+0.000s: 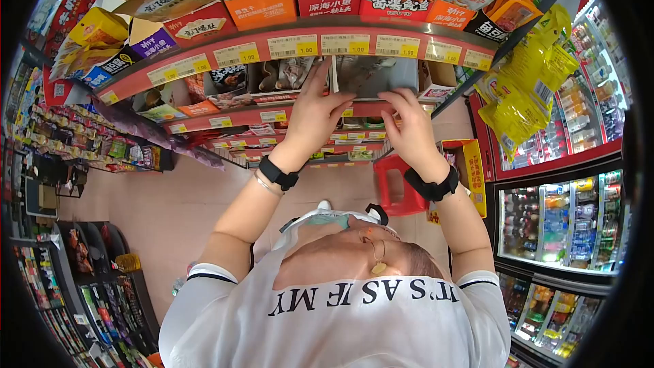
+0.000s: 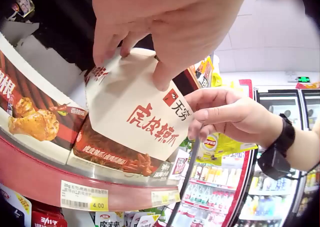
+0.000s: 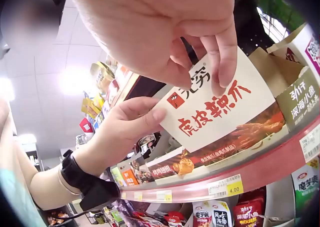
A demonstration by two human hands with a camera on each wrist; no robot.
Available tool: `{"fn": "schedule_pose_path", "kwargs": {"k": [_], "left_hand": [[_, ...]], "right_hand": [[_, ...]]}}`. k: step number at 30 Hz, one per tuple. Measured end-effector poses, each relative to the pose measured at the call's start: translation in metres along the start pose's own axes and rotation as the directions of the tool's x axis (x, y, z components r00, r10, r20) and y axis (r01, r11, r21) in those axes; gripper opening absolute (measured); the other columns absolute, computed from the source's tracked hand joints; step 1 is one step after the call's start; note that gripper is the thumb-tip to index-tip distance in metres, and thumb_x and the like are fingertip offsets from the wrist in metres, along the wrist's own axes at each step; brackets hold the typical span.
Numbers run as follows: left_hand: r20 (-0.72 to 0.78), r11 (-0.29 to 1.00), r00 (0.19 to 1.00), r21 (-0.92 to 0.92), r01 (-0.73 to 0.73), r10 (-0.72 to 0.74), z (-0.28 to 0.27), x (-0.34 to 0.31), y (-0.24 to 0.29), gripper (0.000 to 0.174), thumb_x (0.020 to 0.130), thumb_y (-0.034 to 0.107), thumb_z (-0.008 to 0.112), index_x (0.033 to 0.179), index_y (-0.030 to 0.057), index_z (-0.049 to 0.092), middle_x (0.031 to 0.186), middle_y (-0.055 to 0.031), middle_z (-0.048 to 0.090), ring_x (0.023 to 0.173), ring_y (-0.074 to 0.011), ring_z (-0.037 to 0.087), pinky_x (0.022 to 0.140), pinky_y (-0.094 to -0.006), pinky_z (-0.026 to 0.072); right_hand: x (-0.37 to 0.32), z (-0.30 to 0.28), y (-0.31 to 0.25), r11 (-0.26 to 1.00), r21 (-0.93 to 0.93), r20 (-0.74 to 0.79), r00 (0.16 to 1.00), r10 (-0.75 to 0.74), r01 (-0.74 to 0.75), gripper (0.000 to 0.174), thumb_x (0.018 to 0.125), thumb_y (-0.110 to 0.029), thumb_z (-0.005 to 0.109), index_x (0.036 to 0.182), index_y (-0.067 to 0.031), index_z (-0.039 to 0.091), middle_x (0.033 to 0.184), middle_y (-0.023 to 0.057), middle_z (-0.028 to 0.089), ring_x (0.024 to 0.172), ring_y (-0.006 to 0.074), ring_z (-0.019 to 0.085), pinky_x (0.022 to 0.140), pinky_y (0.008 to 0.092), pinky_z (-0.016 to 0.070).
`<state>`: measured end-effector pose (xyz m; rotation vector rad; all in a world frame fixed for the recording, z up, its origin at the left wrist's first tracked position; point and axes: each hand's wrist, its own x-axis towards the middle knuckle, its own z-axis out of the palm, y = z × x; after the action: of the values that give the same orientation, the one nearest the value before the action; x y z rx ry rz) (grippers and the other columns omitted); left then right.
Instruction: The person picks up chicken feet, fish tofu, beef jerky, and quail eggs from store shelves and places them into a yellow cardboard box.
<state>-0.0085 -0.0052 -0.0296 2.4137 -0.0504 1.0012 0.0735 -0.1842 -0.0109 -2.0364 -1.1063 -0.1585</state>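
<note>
A white cardboard display box (image 2: 135, 112) with red lettering and a picture of chicken feet along its bottom stands on a shelf. Its raised front panel (image 3: 220, 107) is between both hands. My left hand (image 2: 170, 24) holds the panel's upper edge, thumb on the printed face and fingers reaching over the top. At the panel's other side, my right hand (image 2: 232, 112) pinches the edge between thumb and fingers. From above, both hands (image 1: 317, 112) (image 1: 412, 126) reach under the upper shelf, and the box's grey inside (image 1: 375, 76) shows between them.
A red price rail (image 3: 185, 189) runs below the box. Neighbouring snack boxes (image 2: 37, 104) flank it. Overhead in the head view is a shelf of snack boxes (image 1: 266, 10). Yellow snack bags (image 1: 528, 82) hang at right, near drink fridges (image 1: 558, 225). A red stool (image 1: 398, 197) stands below.
</note>
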Motion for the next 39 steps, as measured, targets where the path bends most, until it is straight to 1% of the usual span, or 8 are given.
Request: {"fn": "schedule_pose_path", "kwargs": {"k": [11,15,18,20,28,31,35,39], "left_hand": [[-0.045,0.999,0.998,0.02,-0.041,0.042,0.01,-0.032,0.008,0.018,0.067,0.005,0.069,0.085,0.0098,0.069,0.131,-0.023,0.037,0.111,-0.0368,0.048,0.085,-0.0371,0.0448],[-0.042,0.998,0.998,0.033,-0.045,0.046,0.012,-0.038,0.012,0.017,0.068,0.004,0.069,0.084,0.0086,0.069,0.131,-0.0228,0.037,0.107,-0.0359,0.051,0.079,-0.0357,0.0477],[-0.039,0.998,0.998,0.041,-0.047,0.049,0.013,-0.042,0.011,0.016,0.067,0.004,0.069,0.082,0.0078,0.069,0.131,-0.0226,0.038,0.103,-0.035,0.054,0.075,-0.0346,0.049],[-0.039,0.999,0.998,0.032,-0.041,0.042,0.013,-0.041,0.013,0.016,0.067,0.004,0.069,0.083,0.0078,0.069,0.131,-0.0224,0.039,0.102,-0.0347,0.055,0.075,-0.0342,0.0493],[-0.067,0.998,0.998,0.067,0.004,0.0,0.014,-0.04,0.015,0.012,0.069,0.006,0.07,0.082,0.0075,0.069,0.129,-0.0214,0.041,0.101,-0.033,0.056,0.073,-0.0318,0.05],[-0.06,0.997,0.998,0.071,0.009,-0.005,0.012,-0.039,0.017,0.012,0.07,0.005,0.069,0.081,0.0072,0.069,0.129,-0.022,0.041,0.101,-0.0336,0.056,0.073,-0.0318,0.0501],[-0.092,0.997,0.995,0.076,-0.016,0.023,0.017,-0.039,0.012,0.013,0.069,0.008,0.069,0.081,0.012,0.07,0.129,-0.0207,0.042,0.096,-0.0342,0.057,0.073,-0.0344,0.0496],[-0.077,0.999,0.997,0.047,0.026,-0.022,0.018,-0.039,0.014,0.012,0.07,0.009,0.069,0.081,0.0117,0.07,0.129,-0.0213,0.041,0.098,-0.0345,0.056,0.075,-0.0346,0.0492]], "right_hand": [[0.017,-0.023,-0.016,0.978,-0.197,0.042,0.998,-0.055,0.062,0.012,0.074,-0.004,0.057,0.085,-0.0043,0.061,0.081,0.0121,0.059,0.072,0.0324,0.058,0.061,0.0392,0.0467],[0.05,-0.017,-0.011,0.914,-0.289,0.228,0.948,-0.223,0.285,0.027,0.068,-0.003,0.062,0.095,-0.0046,0.06,0.087,0.0118,0.06,0.078,0.0325,0.058,0.068,0.0396,0.0469],[0.067,0.009,0.009,0.83,-0.31,0.435,0.845,-0.311,0.464,0.026,0.07,-0.003,0.059,0.096,-0.0056,0.06,0.092,0.0113,0.061,0.083,0.0323,0.059,0.073,0.039,0.0475],[0.077,0.023,0.01,0.774,-0.427,0.625,0.771,-0.12,0.467,0.024,0.072,-0.005,0.055,0.095,-0.0046,0.06,0.097,0.0124,0.06,0.089,0.031,0.058,0.074,0.0379,0.0482],[0.085,0.068,0.01,0.452,-0.6,0.668,0.724,-0.171,0.66,0.023,0.076,-0.016,0.054,0.092,-0.0023,0.063,0.1,0.0153,0.061,0.088,0.0295,0.061,0.066,0.0401,0.0511],[0.09,0.045,-0.004,0.664,-0.502,0.701,0.71,-0.063,0.555,0.019,0.076,-0.016,0.054,0.083,-0.0031,0.065,0.088,0.0153,0.064,0.081,0.0294,0.063,0.067,0.0393,0.0509],[0.092,0.034,0.014,0.841,-0.397,0.487,0.861,-0.148,0.369,0.015,0.074,-0.01,0.052,0.078,-0.0008,0.064,0.083,0.0181,0.063,0.079,0.035,0.061,0.065,0.0407,0.049],[0.088,0.036,0.011,0.86,-0.383,0.359,0.912,-0.197,0.336,0.015,0.074,-0.006,0.05,0.077,0.0014,0.062,0.082,0.0193,0.062,0.081,0.0354,0.06,0.07,0.0426,0.0473]]}}
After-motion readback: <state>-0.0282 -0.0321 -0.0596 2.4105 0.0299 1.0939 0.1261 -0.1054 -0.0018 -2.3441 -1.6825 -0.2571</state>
